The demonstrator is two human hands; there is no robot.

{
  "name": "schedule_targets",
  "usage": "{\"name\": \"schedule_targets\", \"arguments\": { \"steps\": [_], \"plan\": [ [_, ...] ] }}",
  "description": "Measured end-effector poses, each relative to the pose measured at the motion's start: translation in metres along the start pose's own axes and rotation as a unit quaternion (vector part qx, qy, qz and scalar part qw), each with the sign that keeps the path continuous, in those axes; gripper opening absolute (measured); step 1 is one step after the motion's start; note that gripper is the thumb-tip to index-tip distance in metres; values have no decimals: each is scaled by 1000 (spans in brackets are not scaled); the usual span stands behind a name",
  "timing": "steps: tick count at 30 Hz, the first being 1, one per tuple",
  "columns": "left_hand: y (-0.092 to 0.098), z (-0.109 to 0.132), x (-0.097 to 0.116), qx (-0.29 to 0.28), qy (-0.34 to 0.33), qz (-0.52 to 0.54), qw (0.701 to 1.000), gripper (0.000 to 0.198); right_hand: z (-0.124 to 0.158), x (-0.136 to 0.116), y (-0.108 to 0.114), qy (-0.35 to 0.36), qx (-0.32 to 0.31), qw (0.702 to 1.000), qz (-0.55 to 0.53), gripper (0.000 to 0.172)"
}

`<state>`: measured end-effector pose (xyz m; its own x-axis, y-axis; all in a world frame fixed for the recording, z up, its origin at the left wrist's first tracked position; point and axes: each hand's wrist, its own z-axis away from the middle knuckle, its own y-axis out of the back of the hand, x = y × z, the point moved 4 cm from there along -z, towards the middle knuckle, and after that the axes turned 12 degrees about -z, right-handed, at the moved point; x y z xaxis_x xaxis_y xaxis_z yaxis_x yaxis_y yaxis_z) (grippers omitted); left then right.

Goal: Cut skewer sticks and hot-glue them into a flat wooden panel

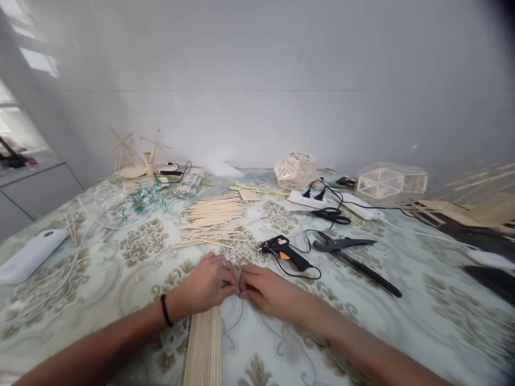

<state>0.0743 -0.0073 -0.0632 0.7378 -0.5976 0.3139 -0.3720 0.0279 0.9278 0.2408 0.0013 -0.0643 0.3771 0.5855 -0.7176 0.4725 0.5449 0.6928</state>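
My left hand [209,282] and my right hand [259,289] meet just above the patterned tablecloth, with fingertips pinched close together. Whatever lies between those fingers is too small or too hidden to make out. Under my left hand a flat bundle of wooden sticks [204,348] runs toward me, its far end covered by the hand. Beyond my hands lies a pile of loose wooden sticks [215,212]. A black glue gun [287,251] with an orange trigger rests to the right of my right hand, and black-handled cutters [354,257] lie farther right.
A white power strip [308,200] and black cables stand behind the glue gun. Openwork stick models [295,169] are along the wall. At left are a white device [34,254], a white cord and green-and-white wrappers [147,194]. Dark boards and sticks crowd the right edge.
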Motion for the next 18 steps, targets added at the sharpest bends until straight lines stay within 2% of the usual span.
{"name": "schedule_targets", "arguments": {
  "steps": [4,7,10,15,18],
  "plan": [
    [-4,-2,5,-10,6,1,1000,8,6,6,-1,0,48,998,-40,4],
    [-5,-3,8,-11,20,-2,1000,12,8,9,0,-14,77,996,-33,11],
    [-7,-2,11,-8,31,-27,999,13,8,8,-2,-15,78,997,-14,7],
    [-6,-1,15,-4,12,-68,998,16,3,2,-1,-45,57,997,35,10],
    [-3,-1,17,-14,4,-92,996,15,-2,-3,3,-24,39,998,50,9]
  ]
}}
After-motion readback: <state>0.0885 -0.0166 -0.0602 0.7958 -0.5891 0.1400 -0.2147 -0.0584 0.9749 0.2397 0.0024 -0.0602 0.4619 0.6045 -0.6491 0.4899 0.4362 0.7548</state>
